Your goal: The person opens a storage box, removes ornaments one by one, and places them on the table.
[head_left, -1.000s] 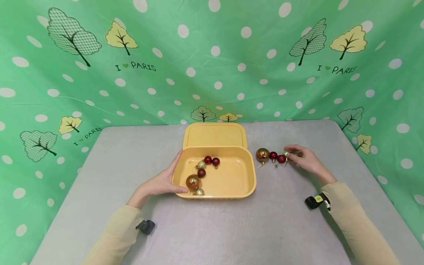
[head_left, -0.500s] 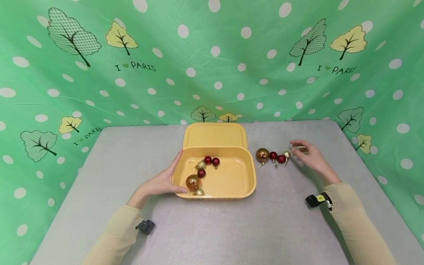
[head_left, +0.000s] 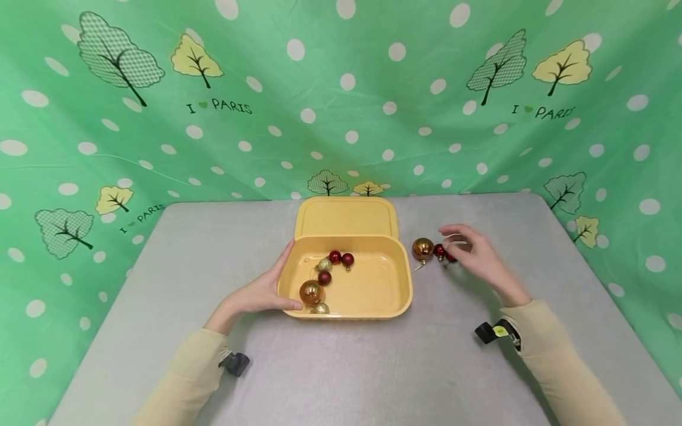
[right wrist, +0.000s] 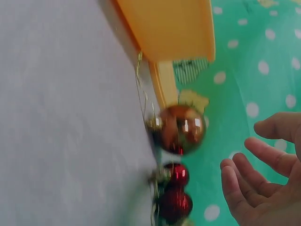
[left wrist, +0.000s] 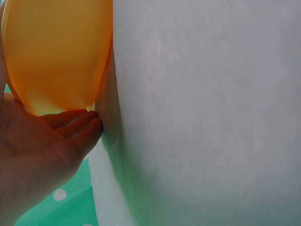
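Observation:
My left hand holds the left end of a yellow box, fingers along the side, thumb at the front corner. Inside lie small red baubles, glittery gold baubles and one large shiny gold bauble. Right of the box, another large gold bauble rests on the table beside a small red bauble and a second red bauble. My right hand hovers over the right end of this row, fingers loosely bent, holding nothing. It mostly hides the pale gold bauble there.
A yellow lid lies directly behind the box. The grey table reaches back to a green dotted curtain printed with trees. Gold string runs from the large bauble towards the box.
My right hand let go of the pale gold bauble at the row's end, drew back to the right, then came left over the red baubles. The left hand has stayed put.

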A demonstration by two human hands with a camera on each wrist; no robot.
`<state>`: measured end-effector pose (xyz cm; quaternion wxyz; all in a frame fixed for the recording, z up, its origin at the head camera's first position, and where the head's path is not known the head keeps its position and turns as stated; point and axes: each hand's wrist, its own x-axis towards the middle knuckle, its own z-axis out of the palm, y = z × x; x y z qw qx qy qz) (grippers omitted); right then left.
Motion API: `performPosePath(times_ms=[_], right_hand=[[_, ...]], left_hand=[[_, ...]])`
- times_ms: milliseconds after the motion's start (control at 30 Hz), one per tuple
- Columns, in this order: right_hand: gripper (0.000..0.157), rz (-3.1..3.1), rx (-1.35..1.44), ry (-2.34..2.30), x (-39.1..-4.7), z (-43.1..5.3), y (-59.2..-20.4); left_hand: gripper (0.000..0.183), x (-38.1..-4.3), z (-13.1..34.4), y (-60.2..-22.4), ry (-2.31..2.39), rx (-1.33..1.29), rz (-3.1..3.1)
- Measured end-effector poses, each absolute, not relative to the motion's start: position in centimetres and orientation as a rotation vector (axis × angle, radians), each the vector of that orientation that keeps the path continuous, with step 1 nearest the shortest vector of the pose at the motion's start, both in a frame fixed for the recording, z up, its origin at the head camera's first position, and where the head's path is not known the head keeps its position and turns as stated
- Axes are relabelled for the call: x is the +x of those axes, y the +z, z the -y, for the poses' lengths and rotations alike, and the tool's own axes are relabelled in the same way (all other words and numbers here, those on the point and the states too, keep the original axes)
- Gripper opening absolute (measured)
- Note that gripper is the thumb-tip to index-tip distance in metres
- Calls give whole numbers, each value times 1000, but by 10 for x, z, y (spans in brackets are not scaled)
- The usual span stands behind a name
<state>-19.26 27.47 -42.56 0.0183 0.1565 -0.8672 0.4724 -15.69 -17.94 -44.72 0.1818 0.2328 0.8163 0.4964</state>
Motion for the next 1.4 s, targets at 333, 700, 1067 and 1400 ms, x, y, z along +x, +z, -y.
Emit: performPosePath(times_ms=[333,700,1067,1400], right_hand=[[29,2631,653,1550,-183,-235,-422],[26,2562,796,1474,-181,-202,-425],[28,2556,965,1490,-176,-172,-420],[28,2550,1103,1545,-178,-145,-422]], left_hand=[[131,-157,180,-447,1403,658,-2298],[132,-158,178,-445,1394,660,-2305],[131,-158,178,-446,1371,647,-2323],[131,-158,180,-448,1388,649,-2317]])
